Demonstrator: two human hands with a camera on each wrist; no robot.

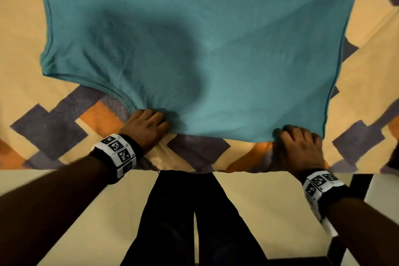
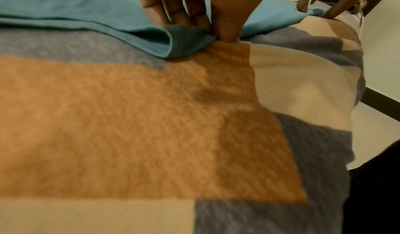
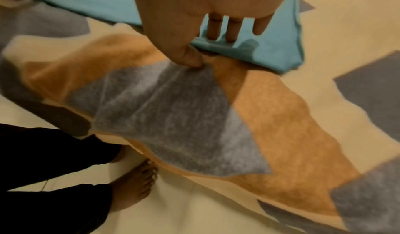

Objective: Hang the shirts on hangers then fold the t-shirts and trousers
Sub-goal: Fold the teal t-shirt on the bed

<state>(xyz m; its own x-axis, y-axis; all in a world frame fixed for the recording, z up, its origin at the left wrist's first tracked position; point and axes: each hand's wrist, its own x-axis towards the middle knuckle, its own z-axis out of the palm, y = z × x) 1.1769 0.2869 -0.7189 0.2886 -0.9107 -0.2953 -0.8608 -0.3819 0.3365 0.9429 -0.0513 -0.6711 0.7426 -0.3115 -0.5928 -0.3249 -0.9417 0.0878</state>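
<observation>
Bedcover point(image 1: 26, 54): cream, with orange and grey-purple blocks, spread over the bed, creased at the near edge. Floor point(image 1: 269, 211): pale tiles. Black trousers point(image 1: 190, 222), worn; bare feet point(image 3: 132, 188).

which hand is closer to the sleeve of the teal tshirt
Left. The left hand grips the teal cotton t-shirt just beside its sleeve; the right hand grips the opposite near corner.

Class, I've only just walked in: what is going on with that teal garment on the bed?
A person stands at the edge of a bed covered by a patterned bedsheet. A teal t-shirt lies spread on it. The left hand grips the near edge of the t-shirt beside a sleeve, and the right hand grips the near edge towards the other side. No fold shows yet.
</observation>
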